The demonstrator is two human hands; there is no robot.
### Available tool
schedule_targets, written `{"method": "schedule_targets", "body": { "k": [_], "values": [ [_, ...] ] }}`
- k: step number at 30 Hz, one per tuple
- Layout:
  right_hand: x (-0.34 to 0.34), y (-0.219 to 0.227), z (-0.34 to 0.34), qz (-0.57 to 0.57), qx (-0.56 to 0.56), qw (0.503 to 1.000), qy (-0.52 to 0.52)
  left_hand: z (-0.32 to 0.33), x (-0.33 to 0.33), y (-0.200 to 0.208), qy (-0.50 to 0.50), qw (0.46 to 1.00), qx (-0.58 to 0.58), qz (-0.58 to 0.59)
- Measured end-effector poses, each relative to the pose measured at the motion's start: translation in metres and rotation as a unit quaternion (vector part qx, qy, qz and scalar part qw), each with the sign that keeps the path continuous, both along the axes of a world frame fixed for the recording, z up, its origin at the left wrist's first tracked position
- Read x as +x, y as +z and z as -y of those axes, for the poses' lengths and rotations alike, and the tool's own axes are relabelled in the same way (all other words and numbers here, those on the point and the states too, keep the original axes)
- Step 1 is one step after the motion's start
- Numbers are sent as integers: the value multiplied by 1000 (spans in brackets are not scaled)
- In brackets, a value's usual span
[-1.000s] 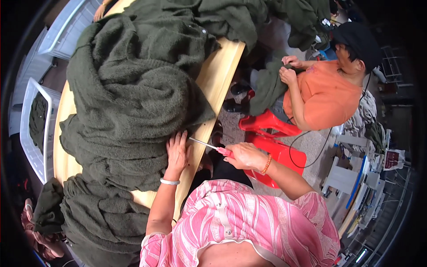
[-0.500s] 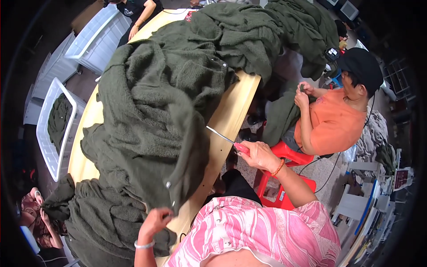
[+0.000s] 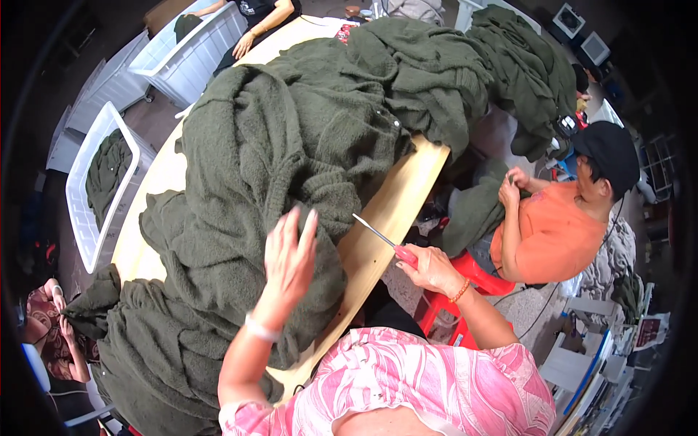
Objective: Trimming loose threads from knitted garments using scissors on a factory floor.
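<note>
My right hand is closed around the red handle of a thin-shafted metal tool, like a slim screwdriver; its exact kind is unclear. The shaft points up and left, above the table's bare edge. Over the dark green knitted garments, my left hand is stretched out with its fingers apart and nothing gripped. Whether its palm touches the fabric cannot be made out. The garments lie heaped along the curved wooden table, some with small pale spots like buttons.
At right, a person in orange handles green fabric beside red stools. Another person's hands hold cloth at lower left. A white bin with green garments stands left of the table; a further person's arm rests at the far edge.
My left hand has moved up and away from the near garment edge, its fingers opening out over the pile. That garment's edge with pale buttons has shifted from view. My right hand keeps the tool.
</note>
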State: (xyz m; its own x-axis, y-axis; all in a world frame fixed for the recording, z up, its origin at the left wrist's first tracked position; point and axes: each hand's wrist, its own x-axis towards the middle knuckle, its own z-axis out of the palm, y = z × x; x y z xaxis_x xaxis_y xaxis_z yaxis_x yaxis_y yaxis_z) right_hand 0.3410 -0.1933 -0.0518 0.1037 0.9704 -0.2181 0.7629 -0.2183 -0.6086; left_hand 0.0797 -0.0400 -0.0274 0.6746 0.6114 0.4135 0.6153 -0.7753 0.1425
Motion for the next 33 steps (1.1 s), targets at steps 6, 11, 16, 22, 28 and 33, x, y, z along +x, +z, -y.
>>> {"method": "schedule_targets", "body": {
  "k": [6, 11, 16, 22, 28, 33],
  "values": [
    [23, 25, -36, -7, 19, 1000, 12, -156, 41, -47, 134, 990, 28, -38],
    [36, 47, -79, -62, 45, 996, 43, -167, 20, -43, 85, 834, -392, 378],
    [22, 53, -140, -107, 45, 980, 159, -148, -16, -49, 53, 632, -548, 545],
    [4, 52, -174, -6, 18, 972, 233, -138, -17, -46, 76, 606, -586, 532],
    [-12, 59, -179, 12, -3, 966, 256, -139, -22, -72, 89, 524, -570, 627],
    [-16, 79, -191, 32, -34, 964, 261, -133, -24, -82, 135, 453, -535, 701]
  ]
}}
